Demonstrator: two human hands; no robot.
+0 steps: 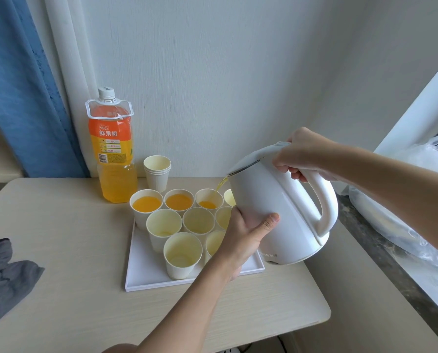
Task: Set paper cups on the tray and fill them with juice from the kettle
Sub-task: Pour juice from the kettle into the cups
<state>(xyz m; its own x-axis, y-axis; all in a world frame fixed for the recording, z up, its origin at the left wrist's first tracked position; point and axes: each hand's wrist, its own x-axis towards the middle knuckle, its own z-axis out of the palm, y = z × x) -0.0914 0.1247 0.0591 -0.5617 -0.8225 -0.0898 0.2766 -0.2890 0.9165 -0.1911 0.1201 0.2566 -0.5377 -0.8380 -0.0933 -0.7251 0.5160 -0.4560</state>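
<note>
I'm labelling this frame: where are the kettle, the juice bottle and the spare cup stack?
kettle [263, 194], head view, white side wall.
juice bottle [111, 138], head view, orange label.
spare cup stack [156, 178], head view, outer cup's side.

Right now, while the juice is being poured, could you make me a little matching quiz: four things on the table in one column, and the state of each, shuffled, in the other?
Things:
1. kettle
2. juice bottle
3. spare cup stack
4. nearest cup on the tray

States:
A. capped, upright, partly full
B. nested, standing off the tray
C. tilted, pouring
D. empty

Pairs: 1-C, 2-A, 3-B, 4-D
</note>
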